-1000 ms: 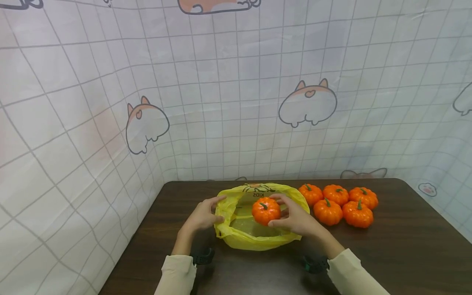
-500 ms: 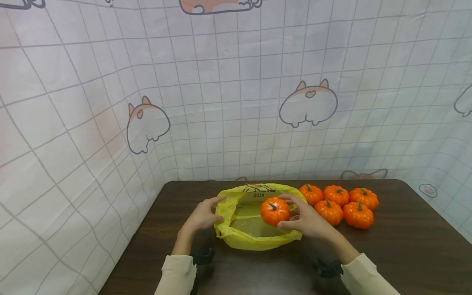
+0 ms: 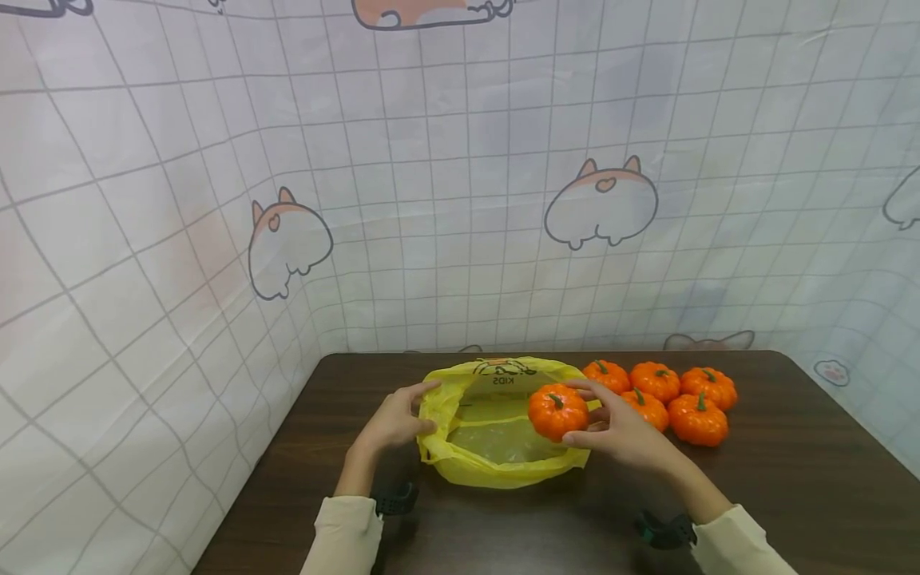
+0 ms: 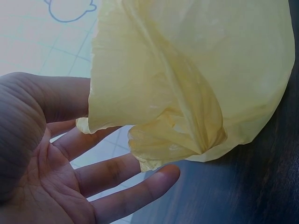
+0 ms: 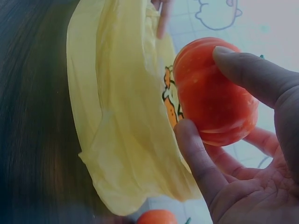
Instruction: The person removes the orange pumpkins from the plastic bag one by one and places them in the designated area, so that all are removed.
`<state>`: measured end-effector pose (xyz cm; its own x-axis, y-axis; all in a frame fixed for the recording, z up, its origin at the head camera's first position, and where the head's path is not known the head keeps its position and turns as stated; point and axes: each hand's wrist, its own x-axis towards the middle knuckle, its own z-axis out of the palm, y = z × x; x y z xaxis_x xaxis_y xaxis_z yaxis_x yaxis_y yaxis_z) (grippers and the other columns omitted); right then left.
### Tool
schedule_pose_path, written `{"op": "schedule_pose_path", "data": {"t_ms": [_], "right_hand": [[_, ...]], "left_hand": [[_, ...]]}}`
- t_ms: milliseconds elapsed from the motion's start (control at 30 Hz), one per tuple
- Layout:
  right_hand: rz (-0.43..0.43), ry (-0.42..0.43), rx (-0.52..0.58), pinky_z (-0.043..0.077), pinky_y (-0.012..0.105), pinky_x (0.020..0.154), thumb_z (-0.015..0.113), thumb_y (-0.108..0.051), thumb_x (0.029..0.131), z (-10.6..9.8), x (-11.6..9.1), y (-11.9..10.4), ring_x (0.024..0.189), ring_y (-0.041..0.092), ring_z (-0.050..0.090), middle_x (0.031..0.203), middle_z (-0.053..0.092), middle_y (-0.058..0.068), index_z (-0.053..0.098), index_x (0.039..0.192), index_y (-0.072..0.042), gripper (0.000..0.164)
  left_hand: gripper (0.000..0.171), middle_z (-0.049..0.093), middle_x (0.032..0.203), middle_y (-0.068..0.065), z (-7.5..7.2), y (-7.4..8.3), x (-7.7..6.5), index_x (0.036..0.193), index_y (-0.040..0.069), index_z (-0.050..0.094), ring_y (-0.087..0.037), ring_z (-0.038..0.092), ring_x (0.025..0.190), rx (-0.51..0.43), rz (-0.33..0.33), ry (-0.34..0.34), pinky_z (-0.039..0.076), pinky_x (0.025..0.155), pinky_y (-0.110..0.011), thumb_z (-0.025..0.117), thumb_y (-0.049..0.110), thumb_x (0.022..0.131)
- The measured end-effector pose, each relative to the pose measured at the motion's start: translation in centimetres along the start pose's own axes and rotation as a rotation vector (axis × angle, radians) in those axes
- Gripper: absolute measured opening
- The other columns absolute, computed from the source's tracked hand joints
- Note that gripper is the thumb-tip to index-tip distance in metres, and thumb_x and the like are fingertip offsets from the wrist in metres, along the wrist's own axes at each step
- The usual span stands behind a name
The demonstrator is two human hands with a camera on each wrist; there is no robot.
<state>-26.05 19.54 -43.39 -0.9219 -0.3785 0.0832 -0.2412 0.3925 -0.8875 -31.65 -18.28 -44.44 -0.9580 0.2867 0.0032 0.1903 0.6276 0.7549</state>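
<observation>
A yellow plastic bag (image 3: pixel 485 473) stands with its mouth spread wide on the dark table. At its left rim is my left hand (image 3: pixel 391 419), thumb and fingers spread and fairly straight; in the left wrist view, the tips of the thumb and some fingers are hidden behind the bag's wall (image 4: pixel 154 56). My right hand (image 3: pixel 618 427) holds a small orange pumpkin (image 3: pixel 557 413) with a green stem between thumb and fingers. It hangs over the right part of the bag's opening. The right wrist view shows the pumpkin (image 5: pixel 212 93) above the rim.
Several more orange pumpkins (image 3: pixel 697 419) sit clustered on the table right of the bag, one partly covered by my right hand. The dark wooden table (image 3: pixel 805 479) ends at a white grid-patterned cloth (image 3: pixel 496 279) behind and on the left.
My right hand has moved to the right with the pumpkin, from the middle of the bag's mouth toward its right rim. The left hand has stayed in place.
</observation>
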Motion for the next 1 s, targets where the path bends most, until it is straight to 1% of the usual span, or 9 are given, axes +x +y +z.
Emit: {"op": "schedule_pose_path", "data": {"t_ms": [67,267,400,533,633,733,867,1000], "right_hand": [[-0.001,0.003,-0.001,0.059,0.037,0.081,0.08,-0.027,0.089,-0.3,-0.2,0.1,0.106,0.027,0.069,0.152,0.035,0.028,0.039,0.153,-0.021,0.076],[0.009,0.01,0.006,0.059,0.038,0.083,0.079,-0.026,0.09,-1.2,-0.8,0.4,0.107,0.03,0.069,0.151,0.037,0.028,0.035,0.156,-0.019,0.08],[0.004,0.017,0.016,0.06,0.035,0.083,0.079,-0.025,0.091,-1.8,-1.3,0.7,0.112,0.033,0.067,0.149,0.037,0.028,0.033,0.157,-0.017,0.081],[-0.009,0.045,-0.001,0.059,0.032,0.085,0.079,-0.025,0.091,-2.3,-1.9,0.9,0.116,0.035,0.065,0.152,0.036,0.028,0.034,0.157,-0.014,0.081],[0.005,0.056,-0.006,0.059,0.033,0.085,0.078,-0.026,0.092,-2.8,-2.4,1.1,0.12,0.038,0.062,0.154,0.033,0.027,0.033,0.157,-0.015,0.08],[0.031,0.049,0.008,0.059,0.038,0.084,0.076,-0.025,0.094,-3.3,-2.9,1.4,0.123,0.043,0.059,0.155,0.028,0.028,0.032,0.158,-0.018,0.078],[0.046,0.06,-0.019,0.059,0.039,0.083,0.074,-0.027,0.095,-4.0,-3.3,1.9,0.122,0.042,0.059,0.155,0.027,0.03,0.032,0.158,-0.019,0.076],[0.049,0.06,-0.023,0.059,0.038,0.082,0.073,-0.025,0.095,-4.8,-3.7,2.3,0.12,0.039,0.061,0.154,0.026,0.032,0.031,0.158,-0.017,0.076]], "left_hand": [[0.07,0.06,0.145,-0.018,0.0,0.0,0.0,0.151,0.019,0.053,-0.036,0.062,0.123,0.003,0.003,0.003,0.06,0.077,-0.035,0.076,0.005,0.087],[0.069,0.058,0.146,-0.018,0.0,-0.1,0.0,0.151,0.018,0.053,-0.039,0.06,0.128,0.008,0.011,0.005,0.06,0.08,-0.037,0.076,0.005,0.087],[0.069,0.059,0.145,-0.019,0.1,-0.2,0.0,0.151,0.018,0.052,-0.037,0.062,0.125,0.007,0.013,0.002,0.06,0.078,-0.036,0.076,0.005,0.087],[0.07,0.06,0.143,-0.019,0.1,-0.2,0.0,0.151,0.018,0.053,-0.035,0.064,0.121,-0.003,0.01,0.004,0.06,0.076,-0.034,0.076,0.004,0.087],[0.069,0.061,0.143,-0.019,0.1,-0.2,0.1,0.151,0.018,0.053,-0.035,0.064,0.121,-0.003,0.007,0.005,0.06,0.076,-0.034,0.076,0.004,0.087],[0.07,0.06,0.144,-0.019,0.1,-0.3,0.1,0.151,0.018,0.052,-0.036,0.063,0.124,0.006,0.01,0.004,0.06,0.077,-0.035,0.076,0.004,0.087],[0.07,0.059,0.145,-0.02,0.1,-0.1,0.0,0.152,0.018,0.052,-0.038,0.062,0.125,0.011,0.015,0.001,0.061,0.079,-0.036,0.076,0.005,0.087],[0.07,0.059,0.145,-0.018,0.1,-0.1,0.0,0.151,0.02,0.052,-0.036,0.063,0.123,0.002,-0.002,0.007,0.061,0.077,-0.035,0.076,0.005,0.088]]}}
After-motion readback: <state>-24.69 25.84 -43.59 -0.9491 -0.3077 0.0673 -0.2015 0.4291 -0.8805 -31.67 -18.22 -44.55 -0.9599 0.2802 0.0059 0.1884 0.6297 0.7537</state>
